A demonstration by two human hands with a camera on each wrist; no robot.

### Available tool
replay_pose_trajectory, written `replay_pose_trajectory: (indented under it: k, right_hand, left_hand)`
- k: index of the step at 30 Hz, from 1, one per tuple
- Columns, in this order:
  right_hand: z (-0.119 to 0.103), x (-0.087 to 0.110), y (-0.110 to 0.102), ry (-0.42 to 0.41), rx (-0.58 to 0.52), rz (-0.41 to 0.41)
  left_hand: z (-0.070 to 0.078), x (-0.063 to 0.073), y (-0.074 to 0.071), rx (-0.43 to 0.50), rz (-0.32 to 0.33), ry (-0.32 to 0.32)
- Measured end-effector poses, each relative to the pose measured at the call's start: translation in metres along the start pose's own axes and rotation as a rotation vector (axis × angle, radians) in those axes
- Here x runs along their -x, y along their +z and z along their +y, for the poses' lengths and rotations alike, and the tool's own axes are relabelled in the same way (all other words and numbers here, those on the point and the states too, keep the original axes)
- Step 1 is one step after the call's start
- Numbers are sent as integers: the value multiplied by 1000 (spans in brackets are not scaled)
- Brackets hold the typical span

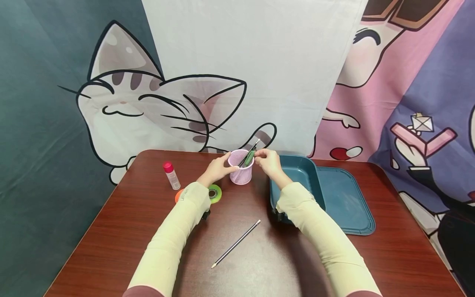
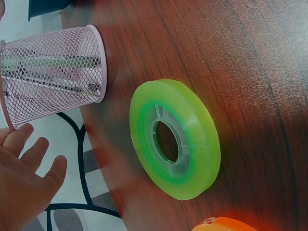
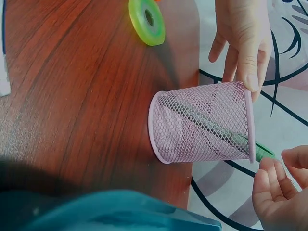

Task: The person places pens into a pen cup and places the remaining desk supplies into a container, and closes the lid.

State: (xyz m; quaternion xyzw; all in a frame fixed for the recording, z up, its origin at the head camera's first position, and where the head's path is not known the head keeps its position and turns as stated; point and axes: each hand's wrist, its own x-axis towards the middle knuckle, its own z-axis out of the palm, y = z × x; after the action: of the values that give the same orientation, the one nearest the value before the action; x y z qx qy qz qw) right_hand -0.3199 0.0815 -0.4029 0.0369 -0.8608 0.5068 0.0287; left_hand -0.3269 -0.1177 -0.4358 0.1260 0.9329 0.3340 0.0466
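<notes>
A pink mesh pen holder (image 1: pixel 240 176) stands upright at the back of the table. My left hand (image 1: pixel 216 170) grips its rim, with the thumb over the edge, as the right wrist view shows. Inside lean a slim green item (image 3: pixel 263 152), whose kind is unclear, and a dark pencil (image 1: pixel 254 145) that sticks out above the rim. My right hand (image 1: pixel 269 164) is at the upper end of the green item. In the right wrist view its fingertips (image 3: pixel 265 166) are at that end, while the thumb stands apart from them.
A green tape roll (image 2: pixel 204 144) and an orange roll (image 2: pixel 224 225) lie beside the left forearm. A red-capped glue stick (image 1: pixel 172 178) stands at the left. A striped pencil (image 1: pixel 236 244) lies in front. To the right are a teal bin (image 1: pixel 297 163) and a flat teal lid (image 1: pixel 343 198).
</notes>
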Motion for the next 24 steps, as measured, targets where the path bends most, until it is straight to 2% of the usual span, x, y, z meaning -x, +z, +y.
replay_pose_trajectory:
  k: [9, 14, 24]
  right_hand:
    - [-3, 10, -10, -45, 108, -61]
    - [-5, 19, -14, -81, 109, -113]
    - [-6, 38, -17, -205, 110, -245]
  left_hand:
    - [1, 0, 0, -4, -3, -16]
    - [1, 0, 0, -2, 0, -20]
    - [1, 0, 1, 1, -3, -14]
